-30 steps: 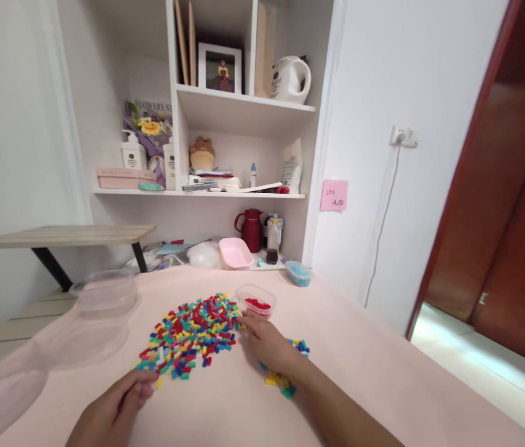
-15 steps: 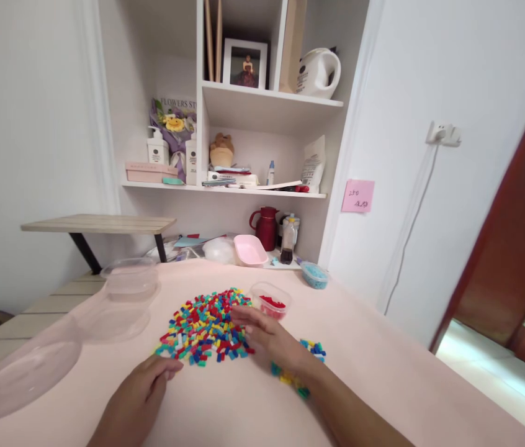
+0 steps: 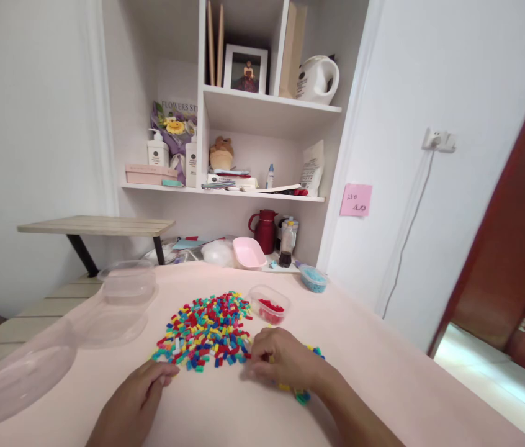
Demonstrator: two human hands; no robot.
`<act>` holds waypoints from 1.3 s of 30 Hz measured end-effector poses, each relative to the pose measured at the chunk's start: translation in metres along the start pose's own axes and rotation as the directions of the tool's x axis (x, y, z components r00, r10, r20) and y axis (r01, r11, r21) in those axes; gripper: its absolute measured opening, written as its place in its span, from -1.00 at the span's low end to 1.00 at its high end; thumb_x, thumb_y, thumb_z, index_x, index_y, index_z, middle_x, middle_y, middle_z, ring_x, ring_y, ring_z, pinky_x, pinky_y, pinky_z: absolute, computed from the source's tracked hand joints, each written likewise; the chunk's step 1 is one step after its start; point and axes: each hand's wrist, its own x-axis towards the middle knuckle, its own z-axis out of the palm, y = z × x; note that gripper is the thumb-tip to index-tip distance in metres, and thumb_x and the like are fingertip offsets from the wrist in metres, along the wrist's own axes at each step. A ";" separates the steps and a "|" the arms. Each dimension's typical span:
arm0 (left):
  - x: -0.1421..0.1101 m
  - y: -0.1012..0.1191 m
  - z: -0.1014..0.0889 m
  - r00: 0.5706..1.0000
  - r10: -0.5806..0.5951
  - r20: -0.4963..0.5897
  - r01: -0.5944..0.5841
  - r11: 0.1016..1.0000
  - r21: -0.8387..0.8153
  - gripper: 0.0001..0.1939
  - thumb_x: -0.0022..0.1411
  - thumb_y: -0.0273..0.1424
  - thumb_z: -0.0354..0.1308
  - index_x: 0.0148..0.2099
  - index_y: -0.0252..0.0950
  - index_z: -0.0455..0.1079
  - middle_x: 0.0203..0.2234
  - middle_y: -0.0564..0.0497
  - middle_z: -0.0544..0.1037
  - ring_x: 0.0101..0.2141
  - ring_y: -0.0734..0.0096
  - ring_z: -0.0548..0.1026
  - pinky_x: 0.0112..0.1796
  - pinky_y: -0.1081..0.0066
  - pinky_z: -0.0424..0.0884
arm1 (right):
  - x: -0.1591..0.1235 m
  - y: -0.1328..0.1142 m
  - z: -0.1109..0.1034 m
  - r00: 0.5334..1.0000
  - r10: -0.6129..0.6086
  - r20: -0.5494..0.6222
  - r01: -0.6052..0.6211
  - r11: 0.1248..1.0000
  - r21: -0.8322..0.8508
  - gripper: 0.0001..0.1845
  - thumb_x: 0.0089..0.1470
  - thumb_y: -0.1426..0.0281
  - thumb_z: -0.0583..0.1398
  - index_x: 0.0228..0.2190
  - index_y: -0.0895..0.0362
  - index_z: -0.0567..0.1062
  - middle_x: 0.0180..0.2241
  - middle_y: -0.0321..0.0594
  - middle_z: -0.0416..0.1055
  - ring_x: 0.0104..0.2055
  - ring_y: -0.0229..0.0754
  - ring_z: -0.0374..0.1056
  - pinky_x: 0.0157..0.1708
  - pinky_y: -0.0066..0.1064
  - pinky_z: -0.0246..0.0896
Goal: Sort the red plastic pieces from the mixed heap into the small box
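Note:
A heap of small coloured plastic bricks [image 3: 206, 332] is spread over the pink tabletop [image 3: 225, 410]. At its right edge, my right hand [image 3: 283, 357] is closed, fingers curled down towards the table. A bit of yellow shows by those fingers, but what they hold is hidden. My left hand [image 3: 139, 394] lies at the heap's front left edge, with thumb and fingers drawn together; whether anything is between them cannot be seen. Behind my right hand stands a clear tub [image 3: 269, 304] with red bricks inside. A smaller group of bricks [image 3: 302, 396] is partly covered by my right wrist.
Clear plastic containers [image 3: 127, 282] and a large clear lid [image 3: 20, 385] lie along the left side. At the back are a pink basin [image 3: 249, 253], a tub of blue pieces [image 3: 313, 279], a red jug [image 3: 265, 231] and a bottle [image 3: 287, 245].
My right hand has drawn back towards me from above the heap, its outstretched fingers now curled shut. My left hand stays almost in place. The view has tilted slightly.

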 end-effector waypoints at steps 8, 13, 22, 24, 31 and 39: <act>0.001 0.000 -0.001 1.000 0.000 0.020 0.000 1.000 0.014 -0.71 0.12 -0.30 0.01 -0.33 -0.10 0.59 -0.32 0.06 0.68 -0.25 0.29 0.62 -0.19 0.39 0.54 | -0.018 0.015 -0.016 0.956 0.217 0.200 -0.219 0.976 -0.008 -0.69 -0.12 0.41 0.25 -0.73 0.14 0.24 -0.71 -0.47 0.12 -0.60 -0.38 0.05 -0.56 -0.51 -0.05; 0.000 0.006 -0.004 0.999 -0.018 0.034 0.017 1.000 0.026 -0.69 0.13 -0.31 -0.01 -0.30 -0.12 0.59 -0.33 0.05 0.67 -0.25 0.30 0.62 -0.19 0.38 0.53 | -0.018 0.019 -0.022 0.953 0.303 -0.010 -0.301 0.943 -0.139 -0.81 -0.09 0.45 0.17 -0.67 0.12 0.35 -0.66 -0.41 0.28 -0.57 -0.33 0.13 -0.54 -0.48 -0.06; -0.002 0.011 -0.007 0.999 -0.021 0.049 0.019 0.999 0.034 -0.68 0.13 -0.31 -0.03 -0.29 -0.15 0.58 -0.34 0.03 0.66 -0.26 0.30 0.60 -0.20 0.39 0.52 | 0.003 0.009 0.007 0.996 0.092 -0.016 -0.093 0.991 -0.101 -0.81 0.06 0.44 0.14 -0.33 0.06 0.56 -0.35 -0.26 0.47 -0.29 -0.20 0.33 -0.27 -0.43 0.18; -0.002 0.009 -0.007 0.999 -0.024 0.045 0.023 0.999 0.033 -0.68 0.13 -0.30 -0.03 -0.29 -0.15 0.58 -0.35 0.03 0.66 -0.26 0.31 0.60 -0.20 0.39 0.51 | 0.005 0.010 0.010 0.997 0.044 -0.062 -0.048 0.996 -0.073 -0.71 0.08 0.44 0.15 -0.15 0.02 0.54 -0.20 -0.20 0.45 -0.16 -0.17 0.33 -0.13 -0.38 0.20; -0.001 0.006 -0.005 0.998 -0.035 0.051 0.033 0.999 0.039 -0.64 0.14 -0.27 -0.05 -0.27 -0.14 0.59 -0.31 0.03 0.67 -0.25 0.30 0.60 -0.20 0.39 0.51 | 0.011 0.024 0.012 0.931 0.230 -0.282 -0.234 0.972 0.022 -0.58 0.16 0.49 0.05 0.03 0.06 0.45 -0.16 -0.13 0.41 -0.14 -0.14 0.33 -0.08 -0.32 0.21; 0.000 0.002 -0.003 0.999 -0.004 0.032 0.003 1.000 0.023 -0.67 0.13 -0.28 -0.02 -0.30 -0.13 0.59 -0.33 0.04 0.67 -0.26 0.31 0.61 -0.20 0.40 0.52 | 0.010 0.030 0.025 0.940 0.291 -0.176 -0.310 0.947 -0.089 -0.63 0.17 0.48 0.05 -0.11 0.01 0.56 -0.22 -0.15 0.37 -0.19 -0.17 0.32 -0.15 -0.41 0.18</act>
